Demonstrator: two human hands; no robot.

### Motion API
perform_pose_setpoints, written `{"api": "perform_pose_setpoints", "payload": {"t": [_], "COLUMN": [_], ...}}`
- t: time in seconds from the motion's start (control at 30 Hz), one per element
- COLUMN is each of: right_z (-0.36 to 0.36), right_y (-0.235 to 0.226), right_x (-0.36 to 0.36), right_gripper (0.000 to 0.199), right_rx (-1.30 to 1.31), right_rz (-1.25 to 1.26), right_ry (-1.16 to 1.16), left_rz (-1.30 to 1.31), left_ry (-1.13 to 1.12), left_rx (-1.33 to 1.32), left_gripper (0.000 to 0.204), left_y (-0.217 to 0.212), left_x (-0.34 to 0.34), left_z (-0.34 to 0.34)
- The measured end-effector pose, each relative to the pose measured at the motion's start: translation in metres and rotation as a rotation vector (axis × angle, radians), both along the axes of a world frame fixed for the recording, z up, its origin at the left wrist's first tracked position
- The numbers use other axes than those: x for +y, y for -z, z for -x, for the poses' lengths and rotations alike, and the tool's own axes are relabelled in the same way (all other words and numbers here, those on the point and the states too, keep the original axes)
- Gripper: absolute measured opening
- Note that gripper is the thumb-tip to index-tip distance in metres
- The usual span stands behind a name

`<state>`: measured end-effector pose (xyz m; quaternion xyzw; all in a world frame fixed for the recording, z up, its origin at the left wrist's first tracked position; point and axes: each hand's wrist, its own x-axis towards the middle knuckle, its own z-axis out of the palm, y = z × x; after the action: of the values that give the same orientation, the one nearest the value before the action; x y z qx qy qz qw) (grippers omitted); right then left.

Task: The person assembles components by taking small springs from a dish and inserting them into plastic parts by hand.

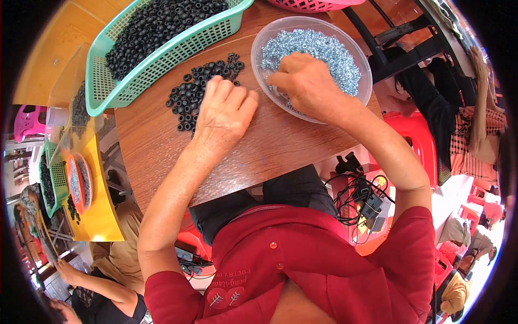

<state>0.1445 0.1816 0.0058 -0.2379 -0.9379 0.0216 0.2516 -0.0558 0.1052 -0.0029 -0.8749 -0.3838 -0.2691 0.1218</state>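
My left hand (pixel 224 110) rests over a loose pile of small black hollow round pieces (pixel 187 102) on the brown wooden table (pixel 156 146). Its fingers are curled inward, and whatever they hold is hidden beneath them. Over a clear round plastic bowl (pixel 365 100), my right hand (pixel 305 83) has its thumb and fingers drawn together. The bowl is filled with tiny shiny pale-blue pieces (pixel 324 51). From here I cannot make out what sits between those fingertips.
A green plastic basket (pixel 162 75) heaped with more black pieces stands at the far left. Part of a pink basket (pixel 318 4) shows at the far edge. To the left, a yellow table (pixel 105 189) carries similar containers. Cables (pixel 361 200) and red stools (pixel 413 140) are at the right; other people sit around.
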Motion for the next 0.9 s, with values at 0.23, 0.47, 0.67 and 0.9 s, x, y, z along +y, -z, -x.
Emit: {"api": "perform_pose_setpoints", "payload": {"t": [0.23, 0.47, 0.67, 0.9], "right_z": [0.003, 0.002, 0.012, 0.006], "right_y": [-0.003, 0.004, 0.008, 0.010], "right_x": [0.007, 0.010, 0.017, 0.020], "right_gripper": [0.006, 0.009, 0.008, 0.005], "right_rx": [-0.138, -0.047, -0.102, -0.049], "right_rz": [-0.184, -0.078, -0.107, -0.036], "right_ry": [0.045, 0.041, -0.017, 0.005], "left_rz": [-0.082, 0.012, 0.071, 0.056], "left_ry": [-0.192, -0.399, -0.472, -0.444], "left_rx": [-0.083, -0.112, -0.187, -0.127], "left_gripper": [0.029, 0.026, 0.025, 0.024], "left_y": [-0.011, -0.010, -0.010, 0.003], "left_x": [-0.030, -0.047, -0.045, -0.026], "left_z": [0.007, 0.014, 0.010, 0.002]}}
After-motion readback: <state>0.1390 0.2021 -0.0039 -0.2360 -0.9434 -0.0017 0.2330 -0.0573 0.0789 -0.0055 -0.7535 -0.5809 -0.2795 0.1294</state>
